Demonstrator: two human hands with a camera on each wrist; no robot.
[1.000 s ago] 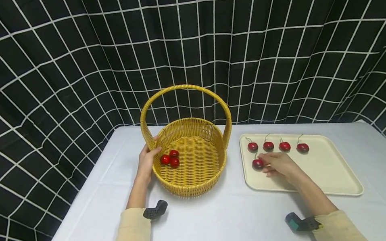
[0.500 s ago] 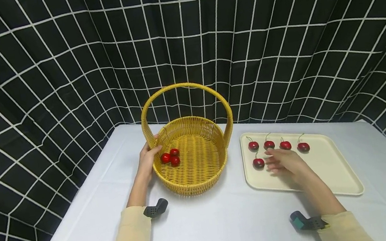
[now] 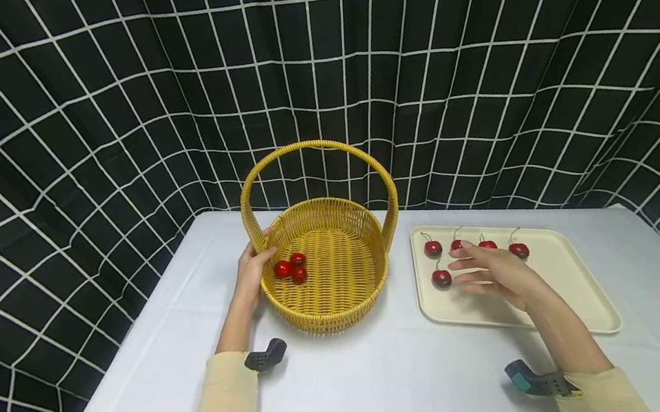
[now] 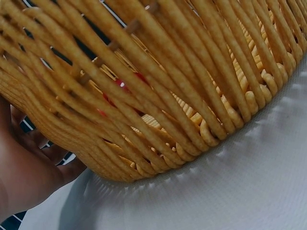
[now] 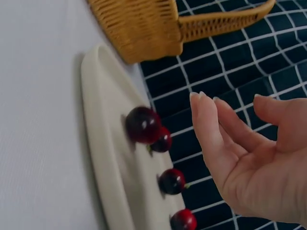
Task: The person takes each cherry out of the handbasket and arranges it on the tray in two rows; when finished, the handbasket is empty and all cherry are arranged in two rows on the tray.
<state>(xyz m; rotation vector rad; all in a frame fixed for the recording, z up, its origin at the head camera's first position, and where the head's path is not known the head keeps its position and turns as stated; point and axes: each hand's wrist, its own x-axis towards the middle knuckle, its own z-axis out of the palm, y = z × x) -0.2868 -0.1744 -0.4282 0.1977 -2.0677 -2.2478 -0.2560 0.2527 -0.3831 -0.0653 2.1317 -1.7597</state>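
A yellow wicker basket (image 3: 331,320) with a tall arched handle stands on the table, three red cherries (image 3: 298,274) lying inside at its left. My left hand (image 3: 248,272) grips the basket's left side, thumb over the rim; the left wrist view shows its fingers against the outer weave. Over the cream tray (image 3: 572,285) hovers my right hand (image 3: 498,271), fingers apart and nothing between them. Several dark red cherries with stems lie on the tray: most in a back row, partly covered by the fingers, and a single front cherry (image 3: 441,279) just left of the fingertips.
A white cloth (image 3: 379,387) covers the table. Black curtains (image 3: 314,83) with a white grid close off the back and both sides. The basket's handle (image 3: 311,144) arches high above its rim. The tray lies a short way right of the basket.
My right hand has let go of the front cherry, which stays on the tray, and has risen back and to the right with its fingers spreading. The left hand keeps its grip.
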